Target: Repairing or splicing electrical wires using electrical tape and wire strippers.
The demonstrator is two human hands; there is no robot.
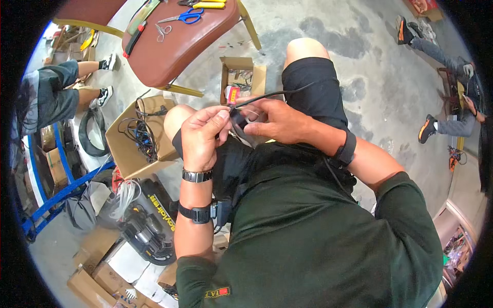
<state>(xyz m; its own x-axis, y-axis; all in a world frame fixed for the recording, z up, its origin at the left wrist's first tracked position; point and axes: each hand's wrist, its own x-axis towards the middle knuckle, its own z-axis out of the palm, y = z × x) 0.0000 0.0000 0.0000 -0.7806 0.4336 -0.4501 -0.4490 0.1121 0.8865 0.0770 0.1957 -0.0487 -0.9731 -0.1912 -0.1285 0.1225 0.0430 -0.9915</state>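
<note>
A black cable (280,93) runs over my lap, its near end at my fingertips. My left hand (204,131) pinches this end between thumb and forefinger. My right hand (282,120) curls beside it, thumb and fingers around a dark, curved piece that looks like a roll of black tape (239,122). The two hands almost meet above my knees. Thin, light strands seem to show at the pinch, too small to make out. A small red and yellow packet (232,94) appears just beyond my fingers.
Ahead stands a brown-seated chair (169,51) carrying blue-handled scissors (187,17) and a red-black cutter (134,40). One cardboard box (258,77) holds small parts; another box (120,134) holds tangled cables. A black compressor (149,231) lies at left. Other people are at both sides.
</note>
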